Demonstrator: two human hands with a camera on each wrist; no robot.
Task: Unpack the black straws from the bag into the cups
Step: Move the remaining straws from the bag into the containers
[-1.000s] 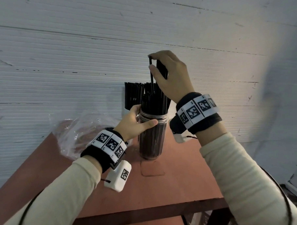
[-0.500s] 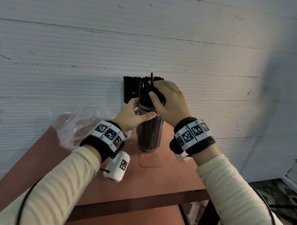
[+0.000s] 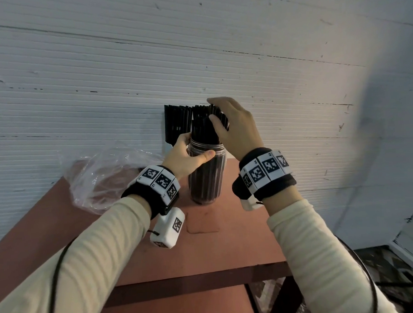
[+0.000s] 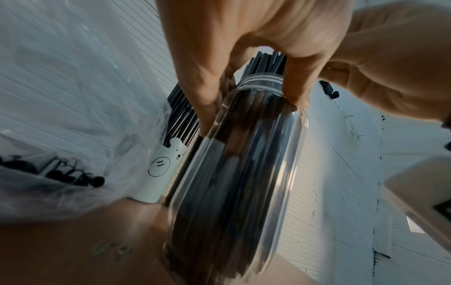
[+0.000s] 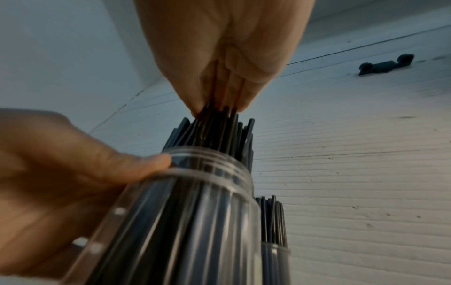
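A clear cup (image 3: 207, 180) (image 4: 231, 192) (image 5: 183, 221) packed with black straws (image 3: 203, 130) (image 5: 219, 138) stands on the red-brown table (image 3: 228, 245). My left hand (image 3: 196, 152) (image 4: 251, 108) grips the cup just below its rim, thumb in front and fingers behind. My right hand (image 3: 219, 115) (image 5: 219, 108) arches over the cup and pinches the tops of several straws between thumb and fingertips. Behind it, a white bear-printed cup (image 4: 161, 173) holds more black straws (image 3: 178, 119) against the wall. The crumpled clear plastic bag (image 3: 102, 177) (image 4: 61, 96) lies to the left.
A white ribbed wall (image 3: 268, 70) rises directly behind the cups. The table's front edge (image 3: 206, 278) runs below my wrists, with floor at the lower right. A small dark bracket (image 5: 385, 65) is fixed on the wall. Some dark pieces (image 4: 61, 173) show inside the bag.
My right hand came down from well above the cup, lowering the raised straws into it, and now sits on the straw tops. The left hand has kept its grip on the cup.
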